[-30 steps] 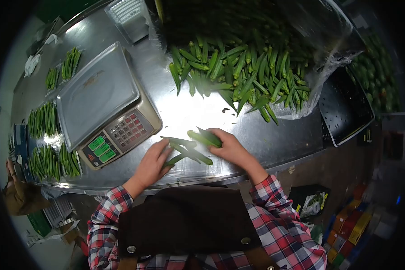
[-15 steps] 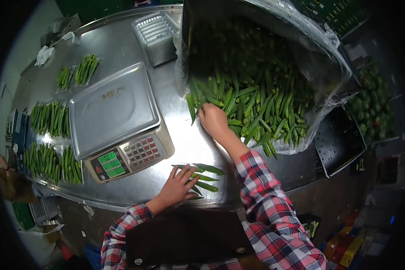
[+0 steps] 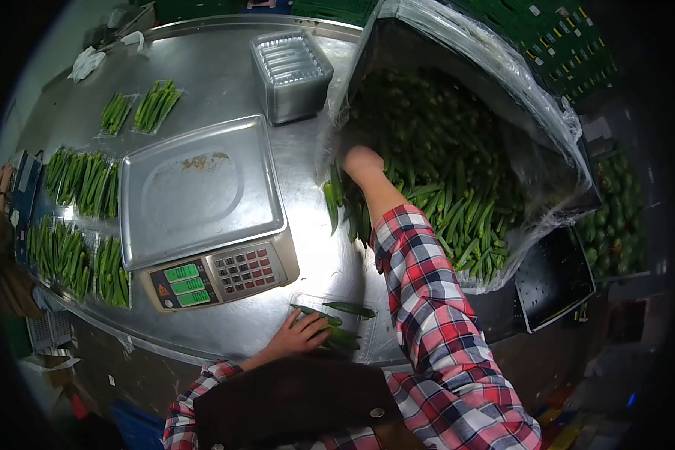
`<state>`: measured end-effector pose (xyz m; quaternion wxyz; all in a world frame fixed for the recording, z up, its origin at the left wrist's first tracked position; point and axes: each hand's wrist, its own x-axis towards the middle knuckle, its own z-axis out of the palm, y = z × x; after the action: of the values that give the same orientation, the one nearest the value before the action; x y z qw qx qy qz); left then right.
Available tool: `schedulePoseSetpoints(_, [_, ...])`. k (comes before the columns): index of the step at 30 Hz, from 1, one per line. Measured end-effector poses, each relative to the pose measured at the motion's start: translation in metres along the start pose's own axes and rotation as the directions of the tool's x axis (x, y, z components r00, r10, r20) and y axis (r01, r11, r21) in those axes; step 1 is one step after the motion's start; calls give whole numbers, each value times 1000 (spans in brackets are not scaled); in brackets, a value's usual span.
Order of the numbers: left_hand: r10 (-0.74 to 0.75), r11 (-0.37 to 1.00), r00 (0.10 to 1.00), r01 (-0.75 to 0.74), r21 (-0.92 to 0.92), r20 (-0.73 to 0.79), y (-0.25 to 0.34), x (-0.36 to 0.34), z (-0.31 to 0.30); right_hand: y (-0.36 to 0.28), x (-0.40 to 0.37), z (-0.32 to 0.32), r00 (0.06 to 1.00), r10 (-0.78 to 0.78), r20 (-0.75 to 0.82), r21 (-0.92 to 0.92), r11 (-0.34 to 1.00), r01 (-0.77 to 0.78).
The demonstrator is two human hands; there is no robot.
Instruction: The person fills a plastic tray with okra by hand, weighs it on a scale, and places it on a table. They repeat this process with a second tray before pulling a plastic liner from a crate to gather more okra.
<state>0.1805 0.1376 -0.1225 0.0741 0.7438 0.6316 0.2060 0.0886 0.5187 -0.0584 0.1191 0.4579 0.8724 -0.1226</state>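
Observation:
My left hand (image 3: 298, 334) lies with its fingers spread on a few green okra pods (image 3: 350, 308) at the table's front edge. A clear plastic tray (image 3: 373, 324) appears to lie beneath these pods. My right hand (image 3: 363, 163) reaches into the near left side of a big heap of okra (image 3: 469, 206). Its fingers are dark and smeared by motion, so what they hold cannot be made out. The heap fills a large box lined with clear plastic film (image 3: 502, 56). Some pods (image 3: 331, 206) hang over the box's left edge, close to my right wrist.
A scale (image 3: 202, 195) with green displays stands left of my hands. Behind it is a stack of clear trays (image 3: 292, 75). Filled okra trays (image 3: 82, 184) line the table's left side. A black crate (image 3: 553, 281) sits at the right, and green crates (image 3: 555, 37) rise behind.
My right hand has moved farther into the okra heap, away from me. My left hand stays on the pods in front, which have shifted slightly under it. The camera view has shifted.

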Motion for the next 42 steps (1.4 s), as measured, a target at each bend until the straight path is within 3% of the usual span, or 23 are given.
schedulePoseSetpoints(2, [25,1000,1000,-25,16,2,-2,0,3,1,7,0,998,14,68,-43,999,-11])
schedulePoseSetpoints(5, [22,999,999,-23,43,27,-3,2,-4,2,-5,0,999,-31,-10,8,999,31])
schedulePoseSetpoints(8, [-6,1000,999,5,30,43,2,3,-7,21,-21,-6,984,-147,101,62,988,141])
schedulePoseSetpoints(11, [-10,1000,999,10,2,34,2,5,-11,56,-67,-16,955,-261,-143,336,895,295])
schedulePoseSetpoints(13, [-3,1000,1000,4,-19,16,3,6,-14,82,-98,-25,965,-160,-206,627,736,256])
schedulePoseSetpoints(15, [12,999,1000,-12,-35,-9,4,9,-17,111,-122,-28,984,-30,-175,838,521,164])
schedulePoseSetpoints(19, [-71,988,997,68,-136,-21,5,35,-39,170,-174,-17,989,139,-53,970,243,18])
schedulePoseSetpoints(22, [-186,973,977,168,-158,-106,-12,69,-51,229,-223,-18,967,250,-55,997,62,41])
schedulePoseSetpoints(23, [-257,955,959,232,-185,-120,-18,80,-54,253,-241,-21,949,302,-89,996,38,82])
schedulePoseSetpoints(25, [-386,910,907,344,-232,-168,-30,100,-55,324,-266,-20,854,493,-165,943,-176,284])
schedulePoseSetpoints(27, [-495,858,838,431,-277,-229,-47,117,-43,416,-283,-10,683,719,-129,829,-301,472])
schedulePoseSetpoints(29, [-538,835,798,464,-295,-270,-68,132,-29,435,-299,-20,372,925,75,769,-291,569])
schedulePoseSetpoints(30, [-552,828,787,479,-291,-275,-74,142,-24,446,-299,-7,298,955,10,815,-180,550])
schedulePoseSetpoints(32, [-732,665,663,647,-373,-155,-79,164,-22,393,-288,3,423,868,-261,919,90,383])
schedulePoseSetpoints(33, [-808,565,583,722,-399,-88,-83,173,-21,356,-277,10,555,757,-345,933,213,290])
schedulePoseSetpoints(34, [-806,579,579,730,-362,-123,-90,180,-18,305,-268,10,721,573,-390,920,276,279])
schedulePoseSetpoints(35, [-826,551,556,758,-350,-94,-94,186,-19,263,-258,16,839,409,-359,917,322,235])
schedulePoseSetpoints(36, [-843,523,534,783,-338,-66,-98,193,-20,221,-244,26,927,271,-258,950,246,192])
schedulePoseSetpoints(37, [-859,494,511,806,-325,-39,-101,198,-21,182,-228,46,944,256,-210,900,427,85])
schedulePoseSetpoints(38, [-859,508,506,822,-259,-78,-105,201,-16,144,-219,45,955,103,-278,801,574,171])
schedulePoseSetpoints(39, [-858,509,507,819,-265,-80,-111,201,-11,120,-196,65,842,-50,-538,607,671,427])
schedulePoseSetpoints(41, [-860,505,503,818,-276,-82,-122,198,-6,76,-174,46,911,-147,-385,328,901,284])
schedulePoseSetpoints(42, [-886,448,456,798,-403,-83,-122,195,-8,64,-158,49,935,-133,-328,303,923,237])
